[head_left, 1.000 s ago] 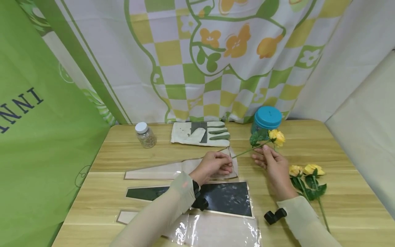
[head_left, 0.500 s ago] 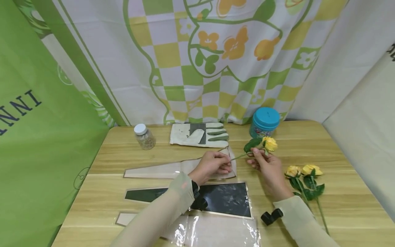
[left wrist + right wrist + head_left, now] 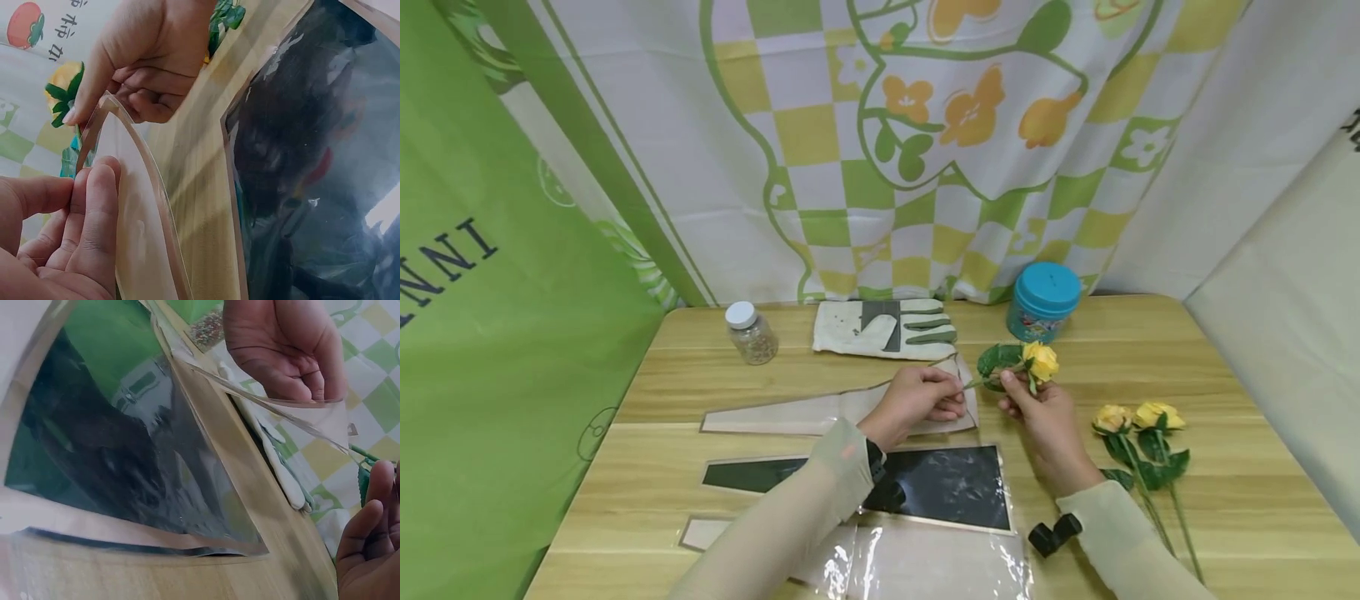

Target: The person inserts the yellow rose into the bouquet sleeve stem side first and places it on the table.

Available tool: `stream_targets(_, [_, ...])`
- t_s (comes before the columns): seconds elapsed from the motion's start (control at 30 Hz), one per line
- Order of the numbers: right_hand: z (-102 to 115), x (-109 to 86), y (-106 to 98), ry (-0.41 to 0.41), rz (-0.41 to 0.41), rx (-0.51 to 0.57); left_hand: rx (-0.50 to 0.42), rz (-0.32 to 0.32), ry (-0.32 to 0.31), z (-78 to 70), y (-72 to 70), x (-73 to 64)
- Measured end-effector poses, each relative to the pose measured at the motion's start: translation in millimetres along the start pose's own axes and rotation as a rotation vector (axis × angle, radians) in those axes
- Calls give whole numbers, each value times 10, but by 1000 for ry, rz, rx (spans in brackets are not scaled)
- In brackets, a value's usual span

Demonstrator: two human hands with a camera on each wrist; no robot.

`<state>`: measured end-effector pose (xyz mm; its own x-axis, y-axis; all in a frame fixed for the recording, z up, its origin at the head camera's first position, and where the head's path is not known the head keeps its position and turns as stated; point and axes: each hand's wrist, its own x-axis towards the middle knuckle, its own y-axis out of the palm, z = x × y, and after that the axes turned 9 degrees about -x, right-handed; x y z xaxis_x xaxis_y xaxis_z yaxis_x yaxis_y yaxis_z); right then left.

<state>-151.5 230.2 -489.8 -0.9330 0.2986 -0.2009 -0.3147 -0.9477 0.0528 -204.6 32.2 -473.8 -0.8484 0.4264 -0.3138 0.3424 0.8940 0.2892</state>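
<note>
My right hand [image 3: 1047,421] pinches a yellow artificial rose [image 3: 1041,361] by its stem, just under the bloom and leaf. The stem runs left into the wide mouth of a pale flower sleeve [image 3: 797,412] with a brown border. At that mouth, my left hand [image 3: 917,400] pinches the sleeve's edge. In the left wrist view the sleeve [image 3: 140,219] rises to a point between the two hands, and the rose [image 3: 62,94] shows beyond it. The lower stem is hidden by the left fingers and the sleeve.
Nearer me lie a black sleeve [image 3: 951,483] and another pale sleeve [image 3: 940,557]. Two more yellow roses [image 3: 1159,414] lie at the right. Along the back stand a white-capped jar [image 3: 752,335], a work glove [image 3: 880,327] and a blue-lidded tub [image 3: 1045,302].
My right hand has moved left and slightly down with the rose, so less stem shows between the hands. My left hand has stayed at the sleeve's mouth.
</note>
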Motion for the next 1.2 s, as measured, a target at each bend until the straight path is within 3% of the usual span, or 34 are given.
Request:
stream_targets(0.13, [-17,-9,1,14,13,5,17,12,5,-15,-11,-10])
stream_targets(0.4, [-35,-6,28,-38,35,49,3,10,20,-20,4,-4])
stream_targets(0.6, [-50,-45,84,9,78,-25,16,4,19,-45,3,-12])
stream_targets(0.87, [-44,-38,74,58,34,34,9,8,13,-53,11,-8])
stream_targets(1.07, [-57,-29,102,73,50,-93,9,8,26,-92,15,-18])
stream_targets(1.2, [-62,-41,62,96,114,-13,7,7,25,-99,16,-24])
